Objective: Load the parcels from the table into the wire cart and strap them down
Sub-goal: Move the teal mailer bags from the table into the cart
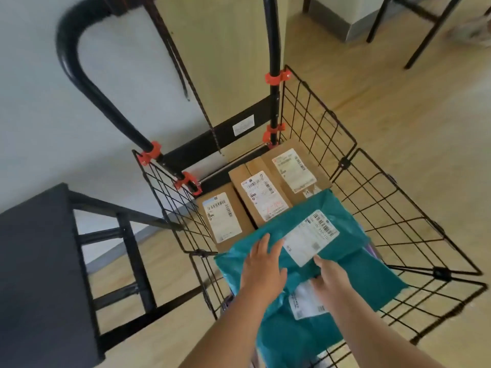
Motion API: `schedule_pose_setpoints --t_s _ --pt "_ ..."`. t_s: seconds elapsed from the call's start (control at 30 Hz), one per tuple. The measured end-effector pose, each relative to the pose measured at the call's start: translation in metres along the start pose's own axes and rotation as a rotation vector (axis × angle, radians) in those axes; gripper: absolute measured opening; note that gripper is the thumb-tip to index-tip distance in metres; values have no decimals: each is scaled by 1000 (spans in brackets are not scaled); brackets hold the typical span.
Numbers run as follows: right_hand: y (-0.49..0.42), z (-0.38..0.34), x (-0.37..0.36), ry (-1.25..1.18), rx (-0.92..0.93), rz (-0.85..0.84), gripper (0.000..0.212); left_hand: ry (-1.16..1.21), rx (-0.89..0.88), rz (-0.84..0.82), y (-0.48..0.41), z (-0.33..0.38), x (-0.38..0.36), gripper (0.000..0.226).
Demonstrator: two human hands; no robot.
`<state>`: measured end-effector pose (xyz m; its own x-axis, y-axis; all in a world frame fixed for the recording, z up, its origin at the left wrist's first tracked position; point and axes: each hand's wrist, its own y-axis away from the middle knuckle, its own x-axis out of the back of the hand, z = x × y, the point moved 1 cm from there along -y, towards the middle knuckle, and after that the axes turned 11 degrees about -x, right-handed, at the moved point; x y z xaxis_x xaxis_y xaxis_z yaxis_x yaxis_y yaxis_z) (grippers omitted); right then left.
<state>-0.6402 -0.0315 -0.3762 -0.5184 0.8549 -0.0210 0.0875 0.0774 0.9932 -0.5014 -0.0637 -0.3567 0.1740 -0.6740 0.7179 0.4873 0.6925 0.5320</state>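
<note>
Top parcel: the teal mailer [289, 221] is seen in the wire cart [345, 163], centre-right of the frame, with its far edge lapped over 3 cardboard boxes [261, 195] packed at the handle end.
Beneath: a 2nd teal mailer [287, 338] is glimpsed lower in the frame, with its label showing.
Left hand [263, 264]: it is laid flat on the top mailer with fingers straight, and nothing is gripped.
Right hand [329, 277]: it is set just beside the left, fingers fairly straight at the label's lower corner; no pinch is made out.
Mailer axis: judged by its label, it is slanted from lower left to upper right.
Key relation: the strap cord [204, 112] is hung by the handle at upper centre, beyond the boxes and well apart from both hands. The left hand is judged the nearer.
Surface: slick plastic film is being pressed, so some give and sliding are expected.
Room: a black table [34, 261] is seen at lower left, a pale wood floor [398, 102] to the right, a pale wall [39, 102] at upper left.
</note>
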Motion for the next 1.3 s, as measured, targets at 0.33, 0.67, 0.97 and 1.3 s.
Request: schedule_pose_setpoints --t_s 0.33,0.67,0.97,1.3 --pt "-6 -27 19 1000 -71 221 65 -62 108 109 -11 11 -23 68" --pt "-4 -76 -30 1884 1252 315 57 -192 45 112 -49 19 -18 78" --pt "-30 -86 -25 2159 738 265 87 -248 -1 37 -42 10 -32 65" --pt "-58 -118 -27 1860 777 442 96 -191 16 -10 -43 -2 -40 70"
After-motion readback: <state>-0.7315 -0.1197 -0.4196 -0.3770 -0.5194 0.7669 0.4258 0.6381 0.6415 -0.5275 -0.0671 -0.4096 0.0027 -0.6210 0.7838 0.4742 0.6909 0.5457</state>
